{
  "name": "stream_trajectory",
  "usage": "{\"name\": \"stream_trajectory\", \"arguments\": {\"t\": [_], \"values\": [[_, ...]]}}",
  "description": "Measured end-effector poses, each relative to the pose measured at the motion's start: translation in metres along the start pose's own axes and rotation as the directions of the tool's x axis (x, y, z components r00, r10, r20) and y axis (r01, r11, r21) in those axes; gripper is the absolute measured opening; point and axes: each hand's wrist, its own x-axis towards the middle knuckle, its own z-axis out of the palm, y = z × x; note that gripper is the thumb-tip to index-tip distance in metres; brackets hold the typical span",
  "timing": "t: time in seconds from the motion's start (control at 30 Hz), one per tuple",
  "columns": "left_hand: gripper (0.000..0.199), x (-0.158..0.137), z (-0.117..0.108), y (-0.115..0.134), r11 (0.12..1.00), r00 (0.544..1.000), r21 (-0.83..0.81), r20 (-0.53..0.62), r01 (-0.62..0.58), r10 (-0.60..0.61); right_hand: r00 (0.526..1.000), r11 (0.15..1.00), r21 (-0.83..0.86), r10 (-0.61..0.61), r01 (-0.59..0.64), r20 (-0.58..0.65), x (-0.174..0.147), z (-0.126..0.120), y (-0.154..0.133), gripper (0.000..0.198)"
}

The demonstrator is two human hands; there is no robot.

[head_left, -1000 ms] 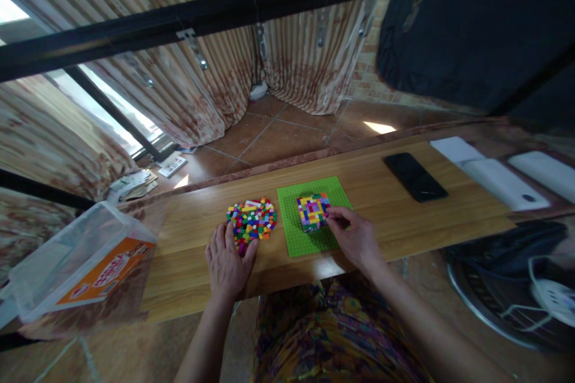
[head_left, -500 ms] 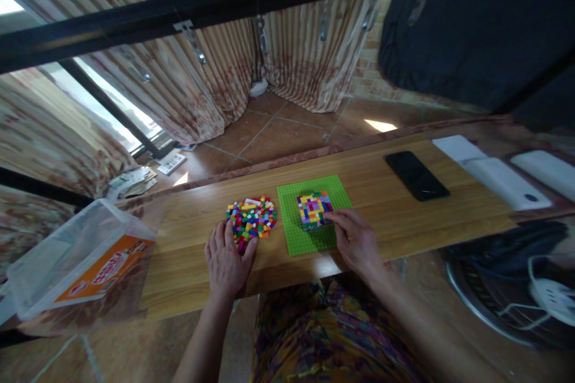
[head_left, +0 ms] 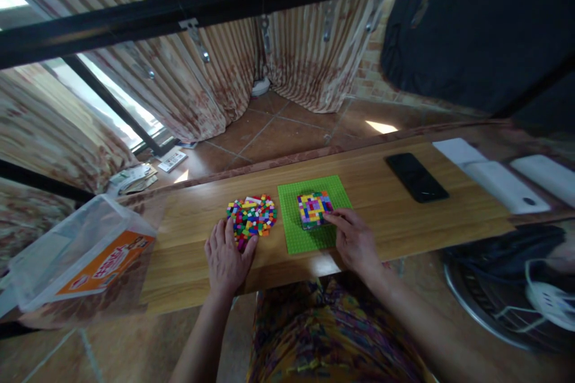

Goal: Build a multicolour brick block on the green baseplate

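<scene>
A long wooden tabletop (head_left: pixel 404 209) spans the view from left to right. At its left end a clear plastic storage box (head_left: pixel 76 257) with an orange label lies tilted, partly over the edge. A black smartphone (head_left: pixel 416 176) lies flat toward the right, well apart from the work area, with white rectangular devices (head_left: pixel 498 182) beyond it at the right end.

At the centre lies a green studded baseplate (head_left: pixel 314 212). A square multicoloured brick block (head_left: pixel 314 209) stands on it, slightly right of the plate's middle. Just left of the baseplate, on bare wood, lies a loose pile of small coloured bricks (head_left: pixel 252 218).

The right hand (head_left: pixel 357 245) rests on the baseplate's near right corner, its fingertips (head_left: pixel 330 217) touching the block's right side; a closed grasp cannot be confirmed. The left hand (head_left: pixel 227 257) lies flat and open, palm down, fingers extended against the near edge of the brick pile, holding nothing.
</scene>
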Motion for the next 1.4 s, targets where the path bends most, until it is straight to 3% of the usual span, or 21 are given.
{"name": "stream_trajectory", "arguments": {"t": [0.2, 0.3, 0.4, 0.53, 0.67, 0.87, 1.03, 1.4], "values": [[0.071, -0.001, 0.001, -0.002, 1.0, 1.0, 0.0, -0.004, -0.013, 0.013, 0.985, 0.977, 0.142, 0.166, -0.158, -0.042, 0.008, -0.009, -0.011, 0.033], [0.071, -0.001, 0.001, -0.002, 1.0, 1.0, -0.006, -0.006, -0.016, 0.016, 0.98, 0.972, 0.16, 0.186, -0.174, -0.067, 0.012, -0.015, -0.023, 0.029], [0.071, -0.001, 0.001, -0.002, 1.0, 1.0, -0.001, -0.001, -0.014, 0.014, 0.988, 0.972, 0.196, 0.143, -0.131, -0.05, 0.013, -0.013, -0.04, 0.026], [0.073, -0.002, 0.001, -0.002, 1.0, 1.0, 0.006, 0.01, -0.008, 0.008, 0.992, 0.974, 0.222, 0.009, -0.038, 0.128, 0.008, 0.009, -0.067, 0.025], [0.074, -0.002, 0.001, -0.002, 1.0, 1.0, 0.011, 0.01, -0.008, 0.008, 0.944, 0.988, 0.153, -0.075, 0.026, 0.322, 0.007, 0.047, -0.087, 0.022], [0.073, -0.002, 0.002, -0.004, 1.0, 1.0, -0.003, 0.006, -0.013, 0.013, 0.889, 0.997, -0.001, -0.07, 0.079, 0.453, 0.022, 0.083, -0.095, 0.017], [0.072, -0.001, 0.002, -0.004, 1.0, 1.0, -0.002, 0.006, -0.006, 0.006, 0.851, 0.986, -0.087, -0.079, 0.145, 0.519, 0.025, 0.086, -0.095, 0.016], [0.072, -0.001, 0.002, -0.004, 1.0, 1.0, -0.004, 0.006, -0.004, 0.004, 0.853, 0.955, -0.158, -0.143, 0.253, 0.502, 0.016, 0.081, -0.093, 0.019]]}}
